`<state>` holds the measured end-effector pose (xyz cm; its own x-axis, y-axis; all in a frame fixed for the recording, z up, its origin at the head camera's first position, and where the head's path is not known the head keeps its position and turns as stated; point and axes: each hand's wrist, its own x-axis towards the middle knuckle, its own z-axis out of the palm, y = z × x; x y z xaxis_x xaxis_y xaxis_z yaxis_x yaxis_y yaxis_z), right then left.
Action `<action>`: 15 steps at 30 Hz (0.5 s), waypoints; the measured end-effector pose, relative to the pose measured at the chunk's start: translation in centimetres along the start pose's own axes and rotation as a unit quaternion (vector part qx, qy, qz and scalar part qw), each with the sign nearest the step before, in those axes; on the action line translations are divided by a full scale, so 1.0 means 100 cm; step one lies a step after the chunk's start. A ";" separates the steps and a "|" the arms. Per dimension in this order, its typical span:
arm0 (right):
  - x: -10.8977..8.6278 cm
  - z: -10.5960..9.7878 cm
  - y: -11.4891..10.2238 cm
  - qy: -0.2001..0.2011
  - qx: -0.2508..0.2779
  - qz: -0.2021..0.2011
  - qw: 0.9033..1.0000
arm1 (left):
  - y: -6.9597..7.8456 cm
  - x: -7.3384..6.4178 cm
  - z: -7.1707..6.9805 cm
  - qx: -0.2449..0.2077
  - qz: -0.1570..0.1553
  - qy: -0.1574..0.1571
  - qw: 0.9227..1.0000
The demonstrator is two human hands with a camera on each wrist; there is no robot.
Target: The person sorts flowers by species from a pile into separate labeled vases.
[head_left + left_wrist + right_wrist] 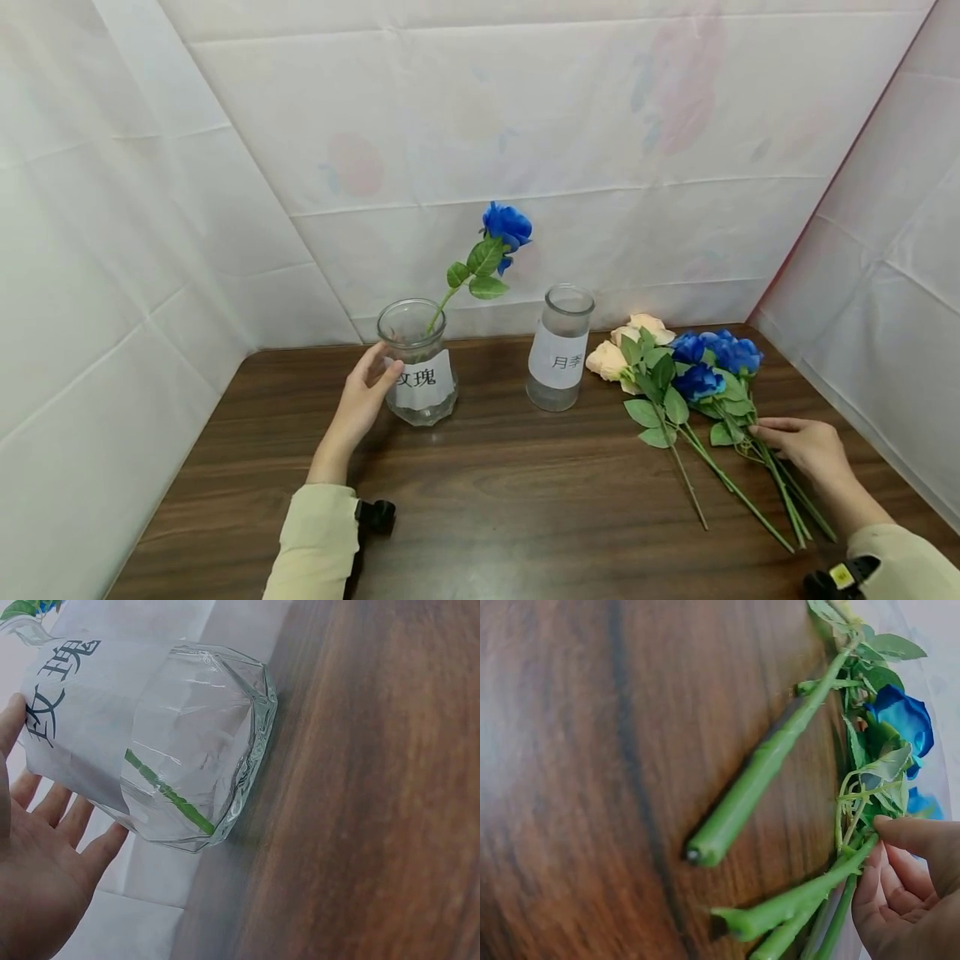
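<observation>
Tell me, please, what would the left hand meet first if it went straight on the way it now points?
Most likely the glass jar holding one blue flower: the left hand sits against its side, though exact depth is hard to judge.

The left grip (362, 393) touches a jar (426, 382); the right (806, 447) pinches stems (782, 493).

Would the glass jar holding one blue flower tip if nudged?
The glass jar probably wouldn't tip easily, given its broad base. Its smooth glass may slide and would likely crack if dropped. The blue flower might swing, since it leans in the wide mouth.
</observation>
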<state>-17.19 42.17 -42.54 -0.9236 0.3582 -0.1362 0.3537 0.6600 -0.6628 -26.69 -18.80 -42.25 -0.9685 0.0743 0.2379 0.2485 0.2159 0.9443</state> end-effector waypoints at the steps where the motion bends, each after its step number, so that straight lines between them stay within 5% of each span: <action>1: 0.000 0.000 0.001 -0.004 0.004 0.001 1.000 | 0.000 0.000 0.000 -0.002 -0.002 0.000 1.000; 9: -0.002 -0.006 0.007 -0.027 0.052 0.020 0.998 | 0.001 0.000 0.000 -0.003 -0.008 -0.008 1.000; 15: -0.011 -0.018 0.003 -0.008 0.112 0.021 0.993 | 0.002 0.001 -0.001 -0.001 -0.013 -0.011 1.000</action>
<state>-15.77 43.19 -41.29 -0.9119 0.3706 -0.1765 0.3508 0.4804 -0.8038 -26.72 -18.80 -42.06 -0.9739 0.0894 0.2088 0.2236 0.2152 0.9506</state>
